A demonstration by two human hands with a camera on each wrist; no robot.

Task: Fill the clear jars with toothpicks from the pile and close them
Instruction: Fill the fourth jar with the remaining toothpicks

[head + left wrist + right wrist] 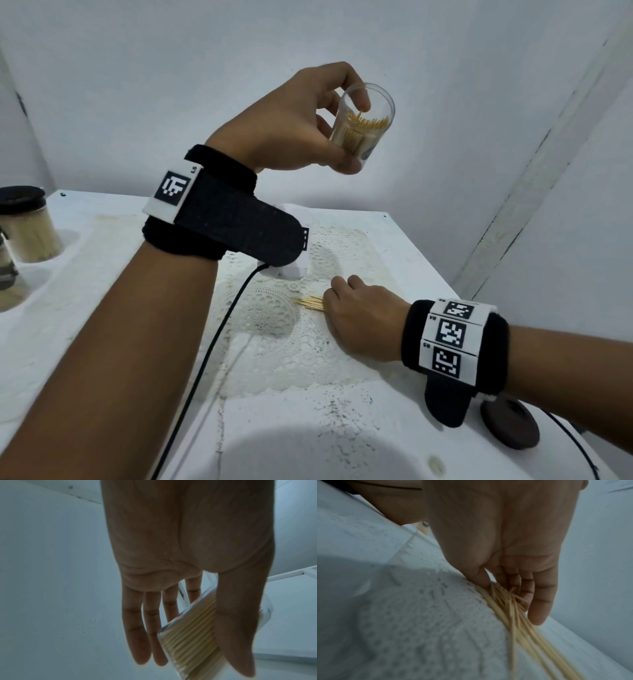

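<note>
The clear jar (363, 125), part-filled, was clasped in the left grip (291, 126); beneath the right grip (363, 315), toothpicks (313, 303) were pinched on the desk (308, 428).

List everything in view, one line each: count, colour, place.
open jar: 1, clear, part-filled with toothpicks, tilted, held above the table
loose toothpicks: small pile, pale wood, on the lace mat
lace mat: 1, white, mid-table
table: 1, white
lidded jar: 1, clear with a dark lid, full, far left edge
loose lid: 1, dark, near right edge
cable: 1, black, across the table
left hand: holds the open jar
right hand: fingers gathering the loose toothpicks
</note>
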